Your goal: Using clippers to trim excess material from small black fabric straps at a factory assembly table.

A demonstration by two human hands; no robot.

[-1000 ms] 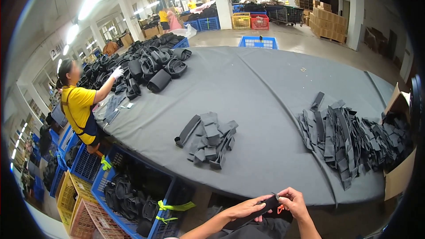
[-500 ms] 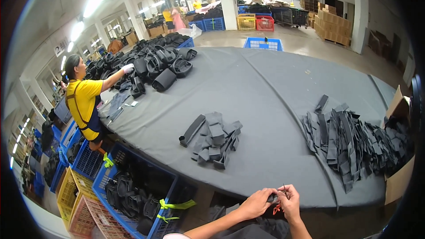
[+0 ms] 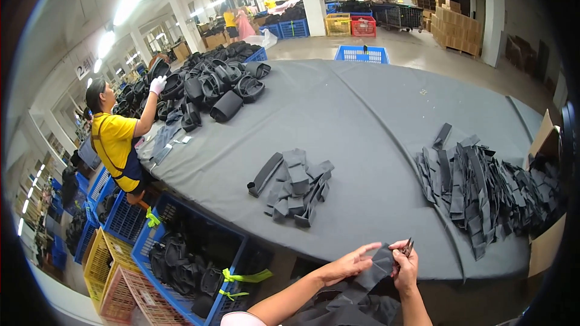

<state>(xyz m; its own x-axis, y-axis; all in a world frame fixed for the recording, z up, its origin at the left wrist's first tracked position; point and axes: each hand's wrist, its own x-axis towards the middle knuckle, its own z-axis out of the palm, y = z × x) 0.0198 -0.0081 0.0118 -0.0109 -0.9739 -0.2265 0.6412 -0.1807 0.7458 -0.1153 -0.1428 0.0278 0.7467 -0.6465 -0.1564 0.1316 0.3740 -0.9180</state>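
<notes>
At the table's near edge, a dark grey fabric strip [image 3: 376, 270] hangs between my hands, its upper end beside my right fingers. My right hand [image 3: 406, 268] is closed around small thread snips [image 3: 409, 246], whose dark pointed tips stick up past the fingers. The rest of the tool is hidden in the palm. My left hand [image 3: 347, 267] has its fingers stretched out and slightly apart, against the strip's left side. More dark cloth [image 3: 344, 309] lies below, across my lap. A small pile of grey strips [image 3: 296, 184] rests on the table ahead.
A larger heap of strips [image 3: 471, 181] spills from a cardboard box [image 3: 547, 241] at right on the grey-covered table [image 3: 356, 205]. Blue crate [image 3: 142, 253] with black pouches stands at lower left. A co-worker in yellow [image 3: 115, 139] reaches over piled black pouches [image 3: 205, 84].
My hands have moved slightly up and apart, and the strip now shows spread between them. My left fingers have loosened. The co-worker's gloved hand has moved left and up, lifting a black pouch.
</notes>
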